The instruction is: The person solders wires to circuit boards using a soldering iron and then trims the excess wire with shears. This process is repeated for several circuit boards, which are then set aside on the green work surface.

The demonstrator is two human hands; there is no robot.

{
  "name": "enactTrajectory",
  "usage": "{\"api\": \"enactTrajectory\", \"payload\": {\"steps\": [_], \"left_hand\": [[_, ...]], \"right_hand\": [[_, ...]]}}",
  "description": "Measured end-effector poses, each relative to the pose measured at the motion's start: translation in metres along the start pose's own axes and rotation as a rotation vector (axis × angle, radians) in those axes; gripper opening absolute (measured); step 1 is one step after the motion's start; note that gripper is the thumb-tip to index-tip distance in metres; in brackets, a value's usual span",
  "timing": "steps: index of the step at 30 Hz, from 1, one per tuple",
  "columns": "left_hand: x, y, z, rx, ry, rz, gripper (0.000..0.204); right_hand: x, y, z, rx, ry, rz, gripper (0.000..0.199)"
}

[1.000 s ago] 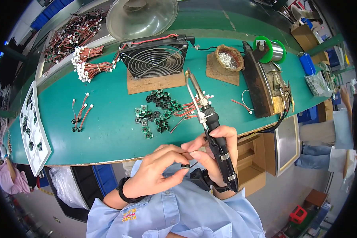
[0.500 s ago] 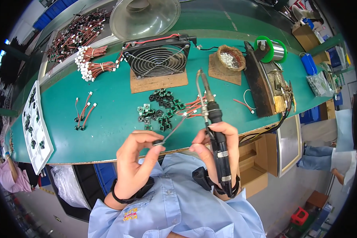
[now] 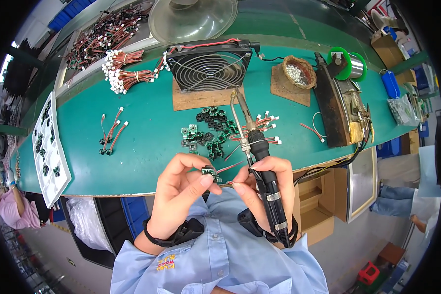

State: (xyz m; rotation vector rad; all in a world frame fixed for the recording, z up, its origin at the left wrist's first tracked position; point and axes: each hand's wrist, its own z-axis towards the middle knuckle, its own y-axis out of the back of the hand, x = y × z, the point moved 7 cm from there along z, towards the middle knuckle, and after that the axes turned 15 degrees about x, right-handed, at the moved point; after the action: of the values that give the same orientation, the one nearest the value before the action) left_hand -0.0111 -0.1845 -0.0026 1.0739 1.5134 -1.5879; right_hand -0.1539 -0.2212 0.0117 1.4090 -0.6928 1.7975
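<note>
Between thumb and fingertips of my left hand, just in front of the bench edge, is a small green circuit board with a black part on it. A thin reddish wire runs up and right from beside it; where its near end joins is too small to tell. My right hand wraps round a black soldering iron, tip pointing up and away over the bench. Its thumb and fingertip come close together near the board, at what looks like a short wire end. A pile of similar boards lies beyond.
Behind the boards stands a black fan on a brown base. To the right are a bowl of solder bits, an iron stand and a solder spool. Wired boards and a white tray lie left; bundled connector wires lie behind.
My left hand has moved right, closer to my right hand, and turned the board so its green face shows. My right hand still holds the iron. The whole view has shifted slightly.
</note>
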Motion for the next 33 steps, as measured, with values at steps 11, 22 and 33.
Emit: {"api": "enactTrajectory", "payload": {"steps": [11,22,33], "left_hand": [[0.027,-0.01,0.007,0.229,0.201,-0.673,0.026],[0.031,-0.023,0.006,0.365,0.211,-0.76,0.027],[0.031,-0.023,0.005,0.301,0.261,-0.713,0.028]], "right_hand": [[0.002,-0.006,0.006,0.078,-0.082,0.102,0.044],[0.017,-0.012,0.012,0.112,-0.005,0.003,0.045],[0.02,-0.011,0.012,0.12,0.009,-0.044,0.046]]}}
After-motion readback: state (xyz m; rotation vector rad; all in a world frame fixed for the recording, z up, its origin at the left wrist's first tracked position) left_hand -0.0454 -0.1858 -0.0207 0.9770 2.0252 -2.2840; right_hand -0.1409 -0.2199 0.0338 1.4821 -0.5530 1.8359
